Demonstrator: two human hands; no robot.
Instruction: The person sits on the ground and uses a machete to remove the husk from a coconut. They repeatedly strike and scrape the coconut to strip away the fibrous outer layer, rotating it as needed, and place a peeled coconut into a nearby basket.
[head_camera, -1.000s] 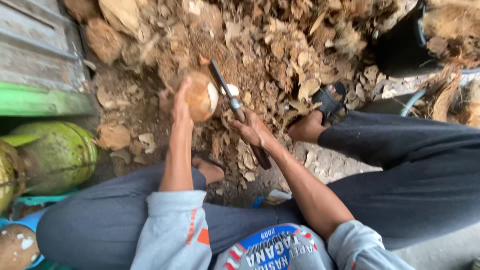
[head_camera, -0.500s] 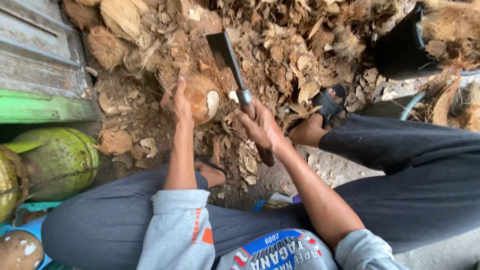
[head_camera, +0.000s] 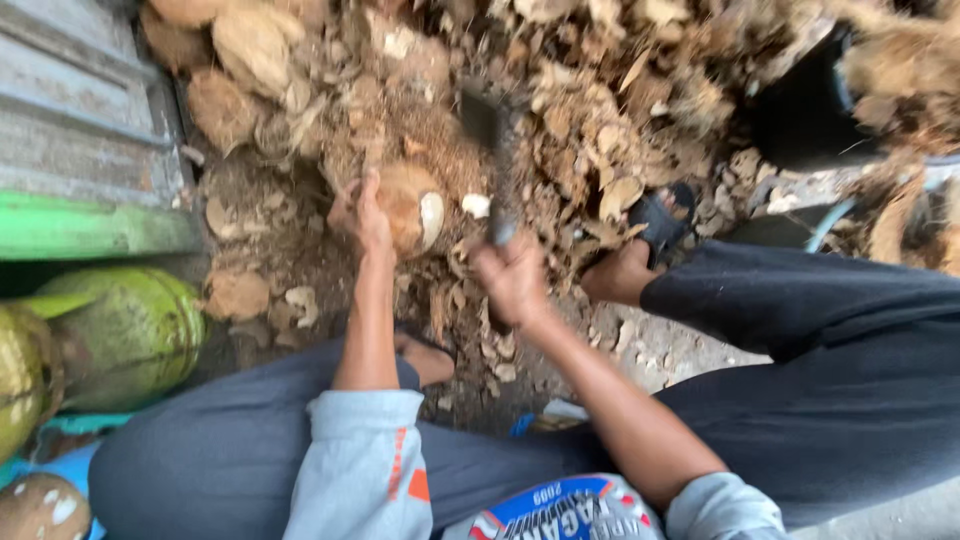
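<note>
Husk-littered ground crowds coconut (head_camera: 408, 205), left hand (head_camera: 362, 212), cleaver (head_camera: 492, 150).

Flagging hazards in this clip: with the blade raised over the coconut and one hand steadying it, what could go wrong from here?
1. The left hand grips the coconut right beside the spot under the raised cleaver; a stroke off line could hit fingers.
2. The sandalled foot sits close to the right hand; a glancing blade might reach it.
3. The coconut rests on loose husk scraps, so it may roll.
</note>
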